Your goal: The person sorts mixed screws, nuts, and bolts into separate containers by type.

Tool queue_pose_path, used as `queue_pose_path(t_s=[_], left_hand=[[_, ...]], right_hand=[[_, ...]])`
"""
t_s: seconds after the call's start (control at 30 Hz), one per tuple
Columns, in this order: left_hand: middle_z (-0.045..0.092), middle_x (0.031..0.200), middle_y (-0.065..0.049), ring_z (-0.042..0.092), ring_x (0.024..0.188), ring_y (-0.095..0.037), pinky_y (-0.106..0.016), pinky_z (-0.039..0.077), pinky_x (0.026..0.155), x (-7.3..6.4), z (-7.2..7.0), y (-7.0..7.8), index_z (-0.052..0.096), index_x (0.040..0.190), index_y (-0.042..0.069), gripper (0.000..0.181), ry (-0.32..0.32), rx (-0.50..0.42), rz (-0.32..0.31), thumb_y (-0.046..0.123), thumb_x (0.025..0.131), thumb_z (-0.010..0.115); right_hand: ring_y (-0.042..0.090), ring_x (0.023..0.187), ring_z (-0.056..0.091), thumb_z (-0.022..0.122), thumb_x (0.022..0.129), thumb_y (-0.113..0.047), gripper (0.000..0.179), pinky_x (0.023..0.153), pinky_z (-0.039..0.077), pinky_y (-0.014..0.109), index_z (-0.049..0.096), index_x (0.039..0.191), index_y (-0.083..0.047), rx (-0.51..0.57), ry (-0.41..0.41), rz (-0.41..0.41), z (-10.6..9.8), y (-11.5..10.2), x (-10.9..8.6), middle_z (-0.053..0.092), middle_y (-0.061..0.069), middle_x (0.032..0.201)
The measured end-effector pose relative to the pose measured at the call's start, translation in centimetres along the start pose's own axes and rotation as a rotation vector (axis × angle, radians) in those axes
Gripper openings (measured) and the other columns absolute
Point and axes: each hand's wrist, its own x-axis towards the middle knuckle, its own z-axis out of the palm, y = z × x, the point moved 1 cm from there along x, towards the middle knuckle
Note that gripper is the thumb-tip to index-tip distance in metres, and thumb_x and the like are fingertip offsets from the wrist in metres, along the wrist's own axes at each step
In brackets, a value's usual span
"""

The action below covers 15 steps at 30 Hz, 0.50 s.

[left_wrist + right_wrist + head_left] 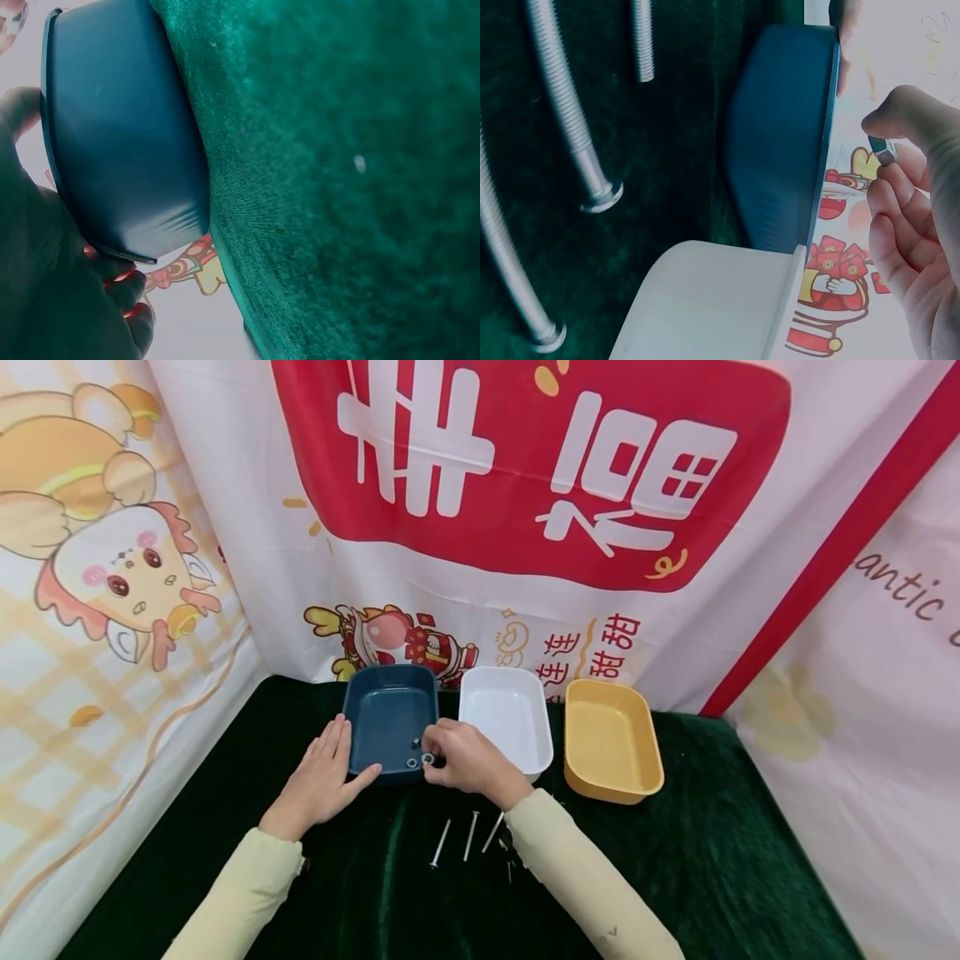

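Head view: the blue tray (392,714) stands on green cloth (712,843). At its left and front rim the left hand (318,777) rests with fingers straight and thumb spread, grasping nothing. By its front right corner the right hand (468,756) pinches a metal nut (427,759); two loose nuts (412,763) lie inside that corner. Right of the blue tray come a white tray (510,714), then a yellow tray (611,739); nearer the wearer than it lie bolts (471,837)

Left wrist view: the left hand's thumb and fingers lie along the blue tray's rim

Right wrist view: thumb and fingertips hold the nut above the blue tray's rim
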Motion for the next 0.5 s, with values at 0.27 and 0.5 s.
queue_pose_path(t_s=[0.27, 0.5], left_hand=[[0.000, 0.177, -0.026, 0.006, 0.164, -0.048, -0.069, 0.013, 0.130, 0.2, 0.2, -0.3, 0.004, 0.167, -0.007, 0.110, 0.005, 0.021, 0.007, 0.074, 0.103, 0.040], [0.000, 0.177, -0.026, 0.006, 0.164, -0.048, -0.069, 0.012, 0.130, 0.3, 0.2, -0.1, 0.003, 0.167, -0.007, 0.110, 0.002, 0.010, 0.010, 0.075, 0.103, 0.040]], right_hand=[[0.008, 0.087, 0.063, 0.081, 0.092, -0.021, 0.016, 0.080, 0.058, 0.018, 0.073, 0.103, -0.013, 0.021, 0.021, 0.039, 0.9, 0.2, 1.6, 0.069, -0.001, 0.099], [0.008, 0.089, 0.063, 0.081, 0.094, -0.024, 0.016, 0.081, 0.058, 0.017, 0.073, 0.103, -0.014, 0.037, -0.003, 0.078, 1.7, 0.5, 3.0, 0.069, -0.001, 0.100]])
